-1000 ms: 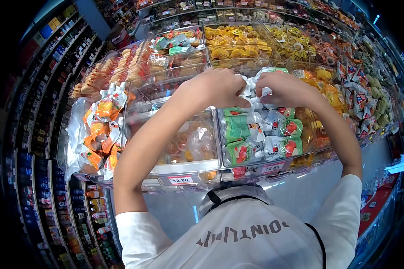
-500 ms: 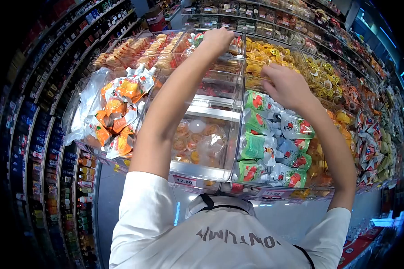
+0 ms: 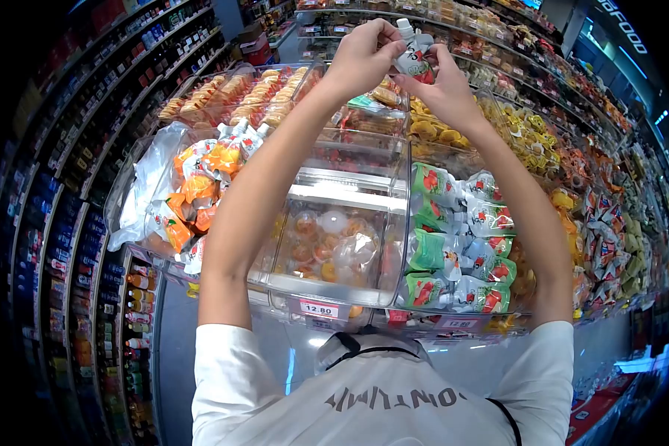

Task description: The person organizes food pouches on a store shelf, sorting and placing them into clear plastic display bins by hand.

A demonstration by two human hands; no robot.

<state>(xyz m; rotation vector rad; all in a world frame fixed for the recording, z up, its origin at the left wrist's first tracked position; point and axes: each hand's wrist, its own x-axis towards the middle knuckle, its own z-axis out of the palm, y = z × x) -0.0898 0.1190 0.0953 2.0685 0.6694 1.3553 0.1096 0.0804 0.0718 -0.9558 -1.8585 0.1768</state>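
Raised over the far side of the display bins, my left hand (image 3: pixel 364 58) and my right hand (image 3: pixel 447 88) both grip a white spouted jelly pouch (image 3: pixel 415 56) with red fruit printed on it. Its white cap points up. My left fingers close on its left side, and my right thumb and fingers pinch the right side. Below and nearer me, green-and-white spouted pouches (image 3: pixel 431 249) lie in stacked rows in a clear bin. Orange-and-white spouted pouches (image 3: pixel 199 186) are heaped in the bin left of my left forearm.
A clear lidded bin (image 3: pixel 327 238) of round jelly cups sits in the middle, with a price tag (image 3: pixel 320 309) in front. Wrapped biscuits (image 3: pixel 264 97) and yellow-wrapped sweets (image 3: pixel 531 141) fill further bins. Bottle shelves (image 3: pixel 141 297) line the left.
Both hands have come together higher up at the back, with a spouted pouch now visible between them. My right hand has left the yellow sweets and moved up and away from me.
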